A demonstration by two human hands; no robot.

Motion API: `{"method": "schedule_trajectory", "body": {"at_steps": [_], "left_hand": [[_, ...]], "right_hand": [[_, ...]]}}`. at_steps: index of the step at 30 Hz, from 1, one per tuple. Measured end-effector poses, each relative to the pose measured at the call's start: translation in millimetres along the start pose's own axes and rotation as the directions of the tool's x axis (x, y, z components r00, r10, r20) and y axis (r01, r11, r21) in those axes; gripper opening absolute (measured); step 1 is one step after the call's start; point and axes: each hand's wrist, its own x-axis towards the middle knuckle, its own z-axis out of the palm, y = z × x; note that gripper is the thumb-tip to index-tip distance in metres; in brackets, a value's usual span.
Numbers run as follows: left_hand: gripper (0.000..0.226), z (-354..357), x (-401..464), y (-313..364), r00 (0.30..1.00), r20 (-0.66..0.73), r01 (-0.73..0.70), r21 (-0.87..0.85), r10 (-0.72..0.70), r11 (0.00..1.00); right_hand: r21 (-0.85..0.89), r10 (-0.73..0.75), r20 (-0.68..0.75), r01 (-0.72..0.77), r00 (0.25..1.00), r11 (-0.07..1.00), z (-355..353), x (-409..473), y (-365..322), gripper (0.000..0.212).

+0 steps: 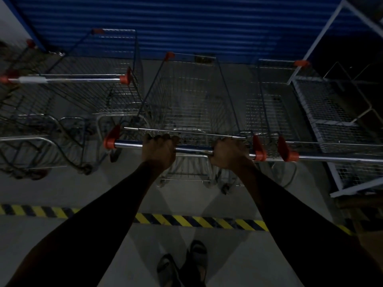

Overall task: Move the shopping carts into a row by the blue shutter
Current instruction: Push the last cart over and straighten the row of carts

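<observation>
Middle cart point(186, 100): wire basket, chrome handle w/ red end caps, nose pointing at the blue shutter point(186, 23) across top of frame, centre of frame. Left cart point(87, 88): same type, upper left, handle further up the frame than the middle one. Right cart point(273, 112): just beside middle cart, handles nearly in line, end caps close together. All upright on the floor.

Both dark-sleeved arms reach straight up toward frame centre; the left hand point(159, 150) and right hand point(229, 152) are fisted, knuckles up, level with each other.
</observation>
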Motion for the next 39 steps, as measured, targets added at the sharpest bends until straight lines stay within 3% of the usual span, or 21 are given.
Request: {"method": "schedule_trajectory", "body": {"at_steps": [9,26,29,32,34,37,39], "left_hand": [[0.032,1.7,3.3,-1.7,1.0,0.017,-0.014,0.038,0.014,0.999],[0.04,4.1,6.7,-5.7,0.998,0.051,-0.04,-0.056,0.043,0.998],[0.068,2.8,1.1,-9.9,0.994,-0.033,-0.105,-0.03,0.104,0.994],[0.077,-2.1,-9.1,-16.4,0.966,-0.197,-0.176,-0.03,0.167,0.984],[0.07,-6.7,-13.5,-21.2,0.953,-0.264,-0.167,-0.042,0.15,0.985],[0.062,-12.8,-15.2,-35.4,0.962,-0.255,-0.11,-0.042,0.095,0.993],[0.057,-17.2,-15.8,-51.6,0.961,-0.259,-0.11,-0.036,0.096,0.993]], "right_hand": [[0.028,-0.021,-0.002,0.021,1.0,0.999,3.2,3.1,3.1,0.042],[0.049,-0.044,-0.021,0.044,0.999,0.998,10.3,10.5,10.0,0.042],[0.292,-0.126,0.058,0.104,0.99,0.951,13.8,13.1,15.4,0.048],[0.654,-0.185,0.125,0.059,0.975,0.755,5.6,12.3,12.1,0.064],[0.674,-0.142,0.036,0.081,0.989,0.734,-1.6,16.5,1.1,0.062],[0.522,-0.109,-0.166,0.181,0.98,0.833,-10.5,33.4,-30.4,0.045],[0.498,-0.141,-0.241,0.247,0.96,0.831,-18.7,45.1,-60.5,0.039]]}}
